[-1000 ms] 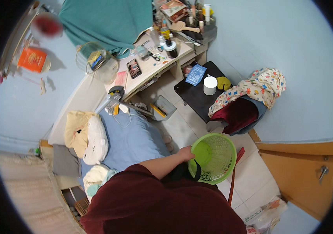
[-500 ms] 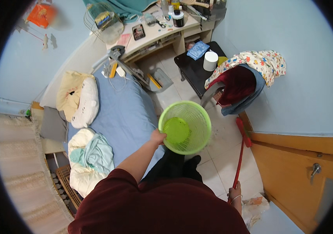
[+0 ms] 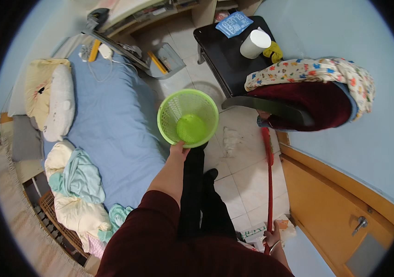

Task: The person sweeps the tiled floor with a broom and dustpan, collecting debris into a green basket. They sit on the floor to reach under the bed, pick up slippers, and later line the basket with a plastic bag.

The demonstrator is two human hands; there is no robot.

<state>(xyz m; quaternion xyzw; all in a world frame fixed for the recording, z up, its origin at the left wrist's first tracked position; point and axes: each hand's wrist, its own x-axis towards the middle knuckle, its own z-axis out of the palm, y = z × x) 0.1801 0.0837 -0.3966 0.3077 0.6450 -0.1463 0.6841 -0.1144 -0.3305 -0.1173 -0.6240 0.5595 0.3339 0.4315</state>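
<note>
Green plastic is shaping the basket (image 3: pixel 191 129), which is hanging mouth-up before the person's legs, beside the edge of the blue bed (image 3: pixel 114 104). The left hand (image 3: pixel 179 148) is holding it, its grip pinching the near rim. Lower right, the right hand (image 3: pixel 272 237) is wrapping its grip around the handle of a red broom (image 3: pixel 270 194), whose head is pointing away, near the orange door (image 3: pixel 324 196). A white roll (image 3: pixel 255 44) is standing on the black worktop (image 3: pixel 220 55).
</note>
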